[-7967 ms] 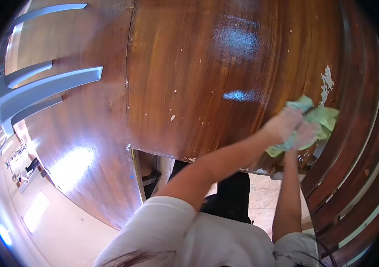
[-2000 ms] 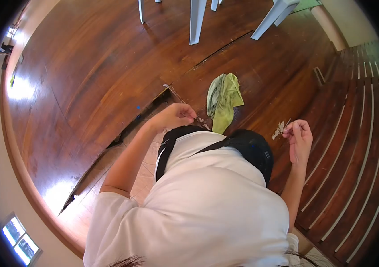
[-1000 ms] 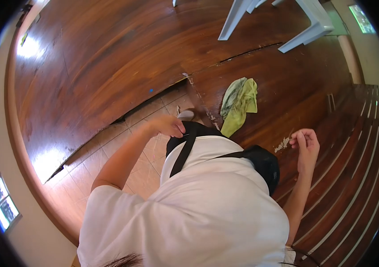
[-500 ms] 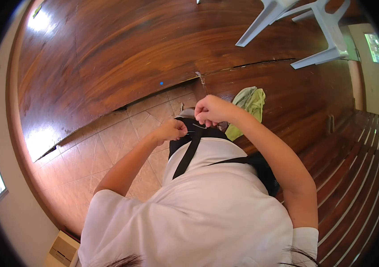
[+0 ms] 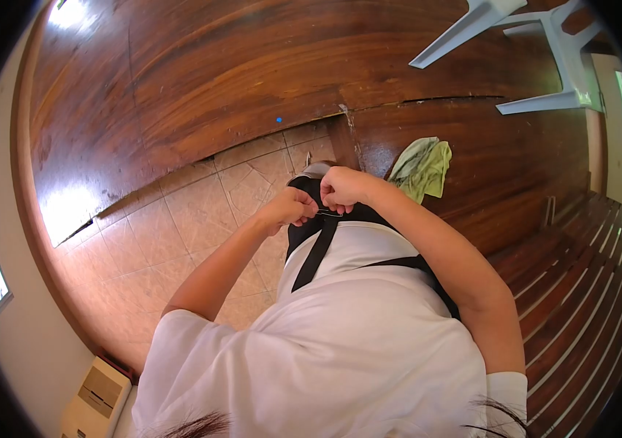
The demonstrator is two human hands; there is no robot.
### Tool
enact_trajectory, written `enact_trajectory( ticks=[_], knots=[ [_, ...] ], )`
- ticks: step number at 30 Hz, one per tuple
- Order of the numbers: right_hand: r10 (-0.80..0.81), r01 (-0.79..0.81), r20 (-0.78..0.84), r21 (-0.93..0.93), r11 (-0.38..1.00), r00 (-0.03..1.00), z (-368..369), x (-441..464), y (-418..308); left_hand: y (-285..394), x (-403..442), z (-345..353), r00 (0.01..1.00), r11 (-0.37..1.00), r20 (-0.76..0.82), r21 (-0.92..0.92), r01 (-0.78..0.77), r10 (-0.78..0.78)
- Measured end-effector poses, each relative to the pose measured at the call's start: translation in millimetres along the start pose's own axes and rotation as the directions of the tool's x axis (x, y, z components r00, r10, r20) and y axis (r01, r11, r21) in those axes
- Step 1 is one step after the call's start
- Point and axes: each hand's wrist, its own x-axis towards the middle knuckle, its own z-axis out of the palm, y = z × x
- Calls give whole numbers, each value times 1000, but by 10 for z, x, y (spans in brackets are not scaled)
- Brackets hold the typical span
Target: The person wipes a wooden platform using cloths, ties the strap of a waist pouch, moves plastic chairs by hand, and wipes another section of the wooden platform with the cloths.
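Above my lap, my left hand point(image 5: 290, 209) is closed in a pinch at one end of a thin pale strand point(image 5: 330, 213), perhaps wire or thread; its exact kind is too small to tell. My right hand point(image 5: 345, 187) is close beside it, fingers curled together at the strand's other side; what they grip is partly hidden. Beneath both hands lies black cloth point(image 5: 302, 232) over my lap, and a black strap point(image 5: 317, 257) runs from there across my white shirt point(image 5: 355, 328).
A green cloth point(image 5: 422, 169) lies on the brown wooden surface point(image 5: 238, 80) right of my hands. White plastic chair legs point(image 5: 544, 103) stand at upper right. A slatted wooden bench point(image 5: 581, 292) is on the right, tiled floor point(image 5: 187, 219) at left, and a beige box point(image 5: 95, 398) at lower left.
My hands have come closer together, the right one lowering toward the left. The pale strand now spans between their fingertips. The view has shifted slightly, moving the surroundings a little.
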Motion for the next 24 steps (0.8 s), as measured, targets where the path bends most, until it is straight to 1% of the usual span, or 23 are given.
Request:
enact_trajectory(
  ticks=[2,3,5,6,7,8,9,10,11,12,14,15,16,17,18,20,21,22,23,24],
  knots=[
    [3,1,-48,73,997,999,22,21,35,40,-13,-13,1000,1000,-12,11,14,-14],
    [3,1,-52,79,997,999,25,26,51,62,-22,-17,999,1000,-29,15,25,-25],
    [2,26,-125,225,974,992,31,28,88,83,-21,-26,999,999,-40,31,26,-25],
    [3,27,-129,230,973,992,36,32,101,93,-21,-27,998,999,-54,41,26,-24],
    [16,31,-145,318,948,989,44,41,108,94,-30,-19,998,999,-52,46,27,-24],
    [28,39,-161,404,914,987,45,47,101,94,-48,-12,997,1000,-70,15,16,-15],
    [26,44,-165,406,913,986,49,48,94,98,-64,-6,996,1000,-89,-16,4,-6],
    [69,20,-180,456,890,981,60,48,89,102,-74,13,996,1000,-90,-12,4,-5],
    [111,0,-192,503,864,975,70,68,100,105,-80,42,990,1000,-140,29,-6,10],
    [108,3,-193,503,864,975,72,89,113,110,-82,67,981,998,-190,68,-12,25],
    [52,34,-287,285,958,956,83,102,129,123,-86,131,973,997,-227,69,-30,45],
    [50,35,-284,288,957,957,82,99,127,135,-90,170,964,996,-259,71,-49,65],
    [100,-13,-286,291,957,953,64,96,133,155,-89,205,964,996,-260,73,-44,62],
    [150,-61,-288,295,953,946,51,95,130,231,-128,245,955,992,-280,100,-75,100],
    [150,-60,-288,300,952,946,43,96,118,285,-144,274,944,986,-299,129,-105,140],
    [293,-176,-248,404,897,923,16,91,79,338,-113,293,946,983,-292,152,-102,143],
    [293,-176,-249,405,897,923,-3,82,54,358,-100,301,947,980,-286,171,-100,147],
    [341,-216,-238,430,877,909,-23,73,27,336,-60,311,947,980,-287,171,-99,146],
    [387,-254,-227,455,854,894,-36,84,16,297,-3,312,928,961,-308,238,-138,210],
    [386,-251,-229,457,853,894,-46,92,5,260,49,304,905,936,-323,306,-176,275]
  ],
)
